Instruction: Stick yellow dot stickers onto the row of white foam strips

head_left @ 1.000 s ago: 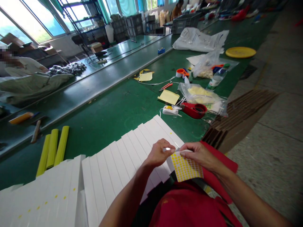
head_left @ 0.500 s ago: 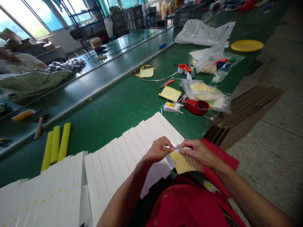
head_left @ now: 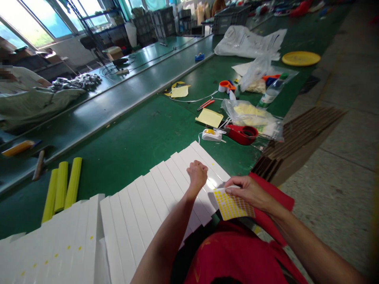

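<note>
A row of overlapping white boxes (head_left: 154, 197) lies fanned out on the green table (head_left: 139, 138) in front of me. My left hand (head_left: 197, 173) is curled closed with its fingertips pressed down on one of the boxes near the right end of the row; what it pinches is too small to see. My right hand (head_left: 247, 191) pinches the top edge of a sheet of small yellow round stickers (head_left: 232, 205), held just right of the boxes over my lap. A second batch of white boxes (head_left: 56, 248) at lower left carries yellow dots.
Three yellow-green bars (head_left: 60, 189) lie left of the boxes. A white tape dispenser (head_left: 211, 135), a red tape gun (head_left: 242, 134), yellow paper (head_left: 209, 117) and plastic bags (head_left: 251, 114) sit beyond. Flat brown cardboard (head_left: 299, 138) stacks at right. Another person (head_left: 23, 79) sits far left.
My left hand left the sticker sheet and moved up and left onto a white box. The right hand stayed holding the sheet.
</note>
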The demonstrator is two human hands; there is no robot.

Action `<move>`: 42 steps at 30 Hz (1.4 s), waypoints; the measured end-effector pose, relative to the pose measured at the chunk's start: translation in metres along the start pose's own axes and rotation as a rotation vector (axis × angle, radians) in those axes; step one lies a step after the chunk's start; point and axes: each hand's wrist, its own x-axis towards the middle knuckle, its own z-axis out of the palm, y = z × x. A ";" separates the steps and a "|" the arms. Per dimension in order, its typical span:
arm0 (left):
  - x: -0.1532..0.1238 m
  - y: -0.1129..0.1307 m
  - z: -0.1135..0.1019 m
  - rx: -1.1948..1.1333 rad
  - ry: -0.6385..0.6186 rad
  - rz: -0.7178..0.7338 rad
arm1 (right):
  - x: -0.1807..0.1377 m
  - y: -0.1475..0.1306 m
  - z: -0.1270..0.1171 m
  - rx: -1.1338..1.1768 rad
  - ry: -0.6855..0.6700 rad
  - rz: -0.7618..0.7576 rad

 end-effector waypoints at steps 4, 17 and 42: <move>-0.005 -0.002 0.009 0.079 0.043 0.032 | -0.002 0.003 -0.003 0.010 0.011 0.020; -0.030 -0.005 -0.031 -0.064 0.179 -0.124 | 0.003 -0.002 0.001 0.030 0.016 0.017; -0.066 -0.009 -0.075 -0.624 -0.336 0.104 | 0.018 0.001 0.015 -0.017 -0.033 -0.021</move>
